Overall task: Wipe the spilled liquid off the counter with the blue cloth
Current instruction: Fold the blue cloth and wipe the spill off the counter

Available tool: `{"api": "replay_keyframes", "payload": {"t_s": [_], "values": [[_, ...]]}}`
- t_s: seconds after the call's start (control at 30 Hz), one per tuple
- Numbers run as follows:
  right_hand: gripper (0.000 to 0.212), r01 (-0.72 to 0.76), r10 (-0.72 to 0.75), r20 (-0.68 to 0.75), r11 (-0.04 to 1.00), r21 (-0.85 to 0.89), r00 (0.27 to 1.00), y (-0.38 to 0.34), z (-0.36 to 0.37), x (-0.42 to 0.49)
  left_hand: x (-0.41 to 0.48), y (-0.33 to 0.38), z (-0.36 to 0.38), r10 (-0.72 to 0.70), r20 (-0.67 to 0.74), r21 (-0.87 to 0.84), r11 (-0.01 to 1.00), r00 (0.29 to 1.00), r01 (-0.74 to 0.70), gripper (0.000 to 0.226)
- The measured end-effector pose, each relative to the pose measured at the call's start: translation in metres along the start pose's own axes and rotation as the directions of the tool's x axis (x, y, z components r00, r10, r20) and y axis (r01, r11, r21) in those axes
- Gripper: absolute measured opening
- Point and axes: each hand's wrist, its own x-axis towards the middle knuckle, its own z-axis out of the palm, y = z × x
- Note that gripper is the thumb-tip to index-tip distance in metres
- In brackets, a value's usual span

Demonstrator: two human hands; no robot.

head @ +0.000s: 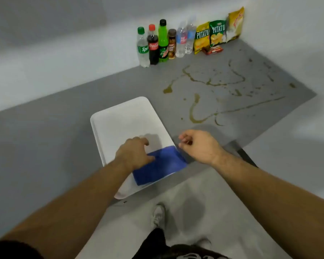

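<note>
Blue cloth [163, 165], folded flat, lies in the near right corner of a white tray [123, 120] that sits at the near edge of a grey counter [45, 137]. The person's left hand [133, 152] is lowered over the cloth's far left corner: the thumb rests on the fabric and the fingers arch down onto the tray just beyond it, but whether any fabric is pinched cannot be told. The right hand [198, 146] hovers just right of the tray, apart from the cloth, fingers loosely curled and holding nothing. Spilled liquid [195, 109], yellowish brown, runs in thin trails and small pools across the counter to the right of and beyond the tray, unwiped. Against the far wall stands a row of six bottles [163, 43], soft drinks and water, with three snack bags [217, 32] leaning to their right. Below the counter's near edge, a pale shoe [158, 215] stands on the grey floor.
</note>
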Motion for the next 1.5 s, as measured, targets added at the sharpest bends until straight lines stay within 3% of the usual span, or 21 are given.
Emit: {"api": "replay_keyframes", "payload": {"t_s": [0.1, 0.23, 0.3, 0.43, 0.53, 0.63, 0.73, 0.87, 1.0, 1.17, 1.3, 1.37, 1.43, 1.5], "values": [[0.033, -0.030, 0.037, 0.097, 0.997, -0.076, 0.995, -0.011, 0.025, 0.015, -0.001, -0.024, 0.006, -0.014, 0.092, 0.057, 0.998, 0.996, 0.009, 0.061], [0.057, -0.012, 0.068, 0.199, 0.964, -0.267, 0.978, -0.015, 0.048, 0.032, 0.002, -0.046, 0.017, -0.010, 0.136, -0.114, 0.993, 0.991, 0.025, 0.042], [0.050, 0.018, 0.058, 0.218, 0.943, -0.332, 0.974, -0.012, 0.056, 0.038, 0.003, -0.051, 0.019, 0.024, 0.115, -0.190, 0.982, 0.993, -0.002, 0.031], [0.016, 0.056, 0.029, 0.200, 0.912, -0.407, 0.979, -0.007, 0.066, 0.039, -0.003, -0.056, 0.022, 0.085, 0.057, -0.346, 0.936, 0.995, -0.060, 0.013], [0.010, 0.039, 0.034, 0.166, 0.908, -0.417, 0.986, -0.004, 0.065, 0.037, -0.004, -0.061, 0.022, 0.106, 0.027, -0.471, 0.878, 0.994, -0.081, 0.010], [0.009, -0.025, 0.063, 0.119, 0.956, -0.293, 0.991, -0.006, 0.058, 0.030, -0.005, -0.061, 0.013, 0.069, -0.001, -0.657, 0.752, 0.998, -0.053, 0.013], [0.011, -0.178, 0.177, 0.111, 0.984, 0.005, 0.978, -0.012, 0.043, 0.018, -0.004, -0.056, 0.002, 0.044, -0.068, -0.768, 0.635, 0.997, -0.081, 0.017], [0.006, -0.233, 0.231, 0.042, 0.922, 0.309, 0.972, -0.016, 0.016, -0.002, 0.006, -0.037, -0.014, 0.055, -0.176, -0.816, 0.551, 0.983, -0.177, 0.013], [0.012, -0.196, 0.273, -0.089, 0.848, 0.492, 0.958, -0.013, -0.008, -0.014, 0.021, -0.009, -0.023, 0.068, -0.116, -0.869, 0.477, 0.991, -0.134, 0.025], [0.025, -0.159, 0.264, -0.106, 0.807, 0.569, 0.959, 0.001, -0.031, -0.024, 0.039, 0.030, -0.023, 0.065, -0.071, -0.915, 0.393, 0.995, -0.091, 0.022], [0.021, -0.210, 0.227, 0.046, 0.777, 0.594, 0.973, 0.016, -0.041, -0.023, 0.046, 0.067, -0.029, 0.177, -0.114, -0.914, 0.368, 0.978, -0.173, 0.043], [0.016, -0.219, 0.192, 0.112, 0.745, 0.630, 0.975, 0.025, -0.043, -0.018, 0.049, 0.084, -0.031, 0.243, -0.137, -0.905, 0.363, 0.960, -0.221, 0.036], [0.013, -0.227, 0.199, 0.117, 0.728, 0.647, 0.973, 0.031, -0.047, -0.010, 0.051, 0.098, -0.033, 0.315, -0.152, -0.889, 0.370, 0.937, -0.268, 0.028], [0.029, -0.174, 0.170, 0.066, 0.774, 0.609, 0.983, 0.038, -0.052, -0.001, 0.052, 0.110, -0.034, 0.387, -0.139, -0.873, 0.386, 0.912, -0.297, 0.028]]}}
